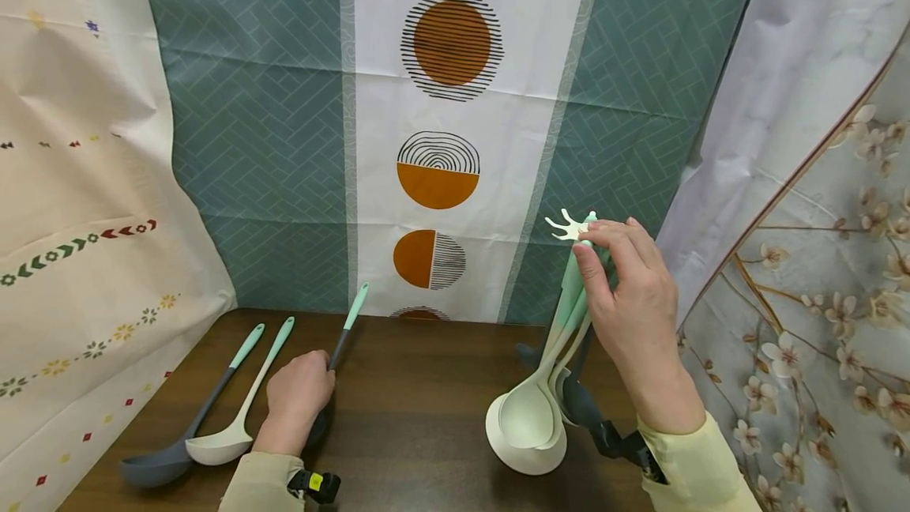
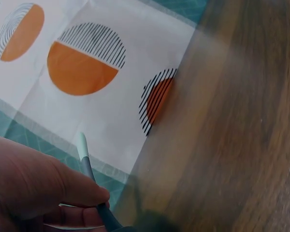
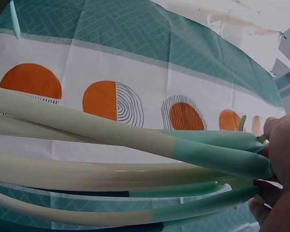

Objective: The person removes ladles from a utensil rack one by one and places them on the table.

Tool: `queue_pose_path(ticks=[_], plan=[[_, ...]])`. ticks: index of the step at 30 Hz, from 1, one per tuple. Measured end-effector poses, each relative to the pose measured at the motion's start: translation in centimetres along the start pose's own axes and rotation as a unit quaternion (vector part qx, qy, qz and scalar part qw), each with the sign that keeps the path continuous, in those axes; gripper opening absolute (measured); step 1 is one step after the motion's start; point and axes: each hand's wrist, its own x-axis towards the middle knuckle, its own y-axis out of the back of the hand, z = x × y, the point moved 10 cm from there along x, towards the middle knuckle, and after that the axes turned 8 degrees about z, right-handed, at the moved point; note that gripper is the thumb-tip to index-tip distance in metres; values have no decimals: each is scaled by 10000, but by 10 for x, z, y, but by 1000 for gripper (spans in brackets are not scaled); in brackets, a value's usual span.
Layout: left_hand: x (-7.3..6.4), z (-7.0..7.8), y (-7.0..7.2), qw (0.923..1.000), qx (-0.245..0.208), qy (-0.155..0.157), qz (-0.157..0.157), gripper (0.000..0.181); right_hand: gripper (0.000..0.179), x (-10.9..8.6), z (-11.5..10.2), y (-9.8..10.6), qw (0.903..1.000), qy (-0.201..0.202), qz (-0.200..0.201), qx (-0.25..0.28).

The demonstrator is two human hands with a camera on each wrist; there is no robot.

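Note:
My left hand [image 1: 302, 389] pinches the shaft of a dark grey utensil with a mint handle end [image 1: 357, 305]; its head is mostly hidden behind the wrist. In the left wrist view, thumb and fingers close around that shaft [image 2: 88, 169]. My right hand [image 1: 636, 303] is at the top of a white utensil stand [image 1: 526, 463], below its branching hooks [image 1: 566, 225]. Thumb and fingers pinch a mint handle end [image 3: 256, 162] there; which utensil it belongs to is unclear. Several cream and dark grey utensils hang from the stand, including a cream spoon [image 1: 526, 417] in front.
On the brown table [image 1: 426, 393], left of my left hand, lie a cream ladle [image 1: 223, 445] and a dark grey ladle [image 1: 159, 464], their mint handles pointing away. A patterned cloth [image 1: 462, 117] hangs behind the table. Light curtains [image 1: 803, 299] border the right side.

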Motion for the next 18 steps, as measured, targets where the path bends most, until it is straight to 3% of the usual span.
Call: queue_pose_path(ticks=[7, 14, 18], plan=[[-4, -12, 2, 9999, 46, 102, -106, 11, 43, -1, 1, -1, 10000, -23, -55, -77], [-5, -23, 0, 9993, 112, 113, -353, 15, 20, 0, 1, 1, 9999, -72, 94, 29], [-5, -27, 0, 9990, 165, 134, -401, 17, 17, 1, 1, 2, 9997, -97, 186, 104]])
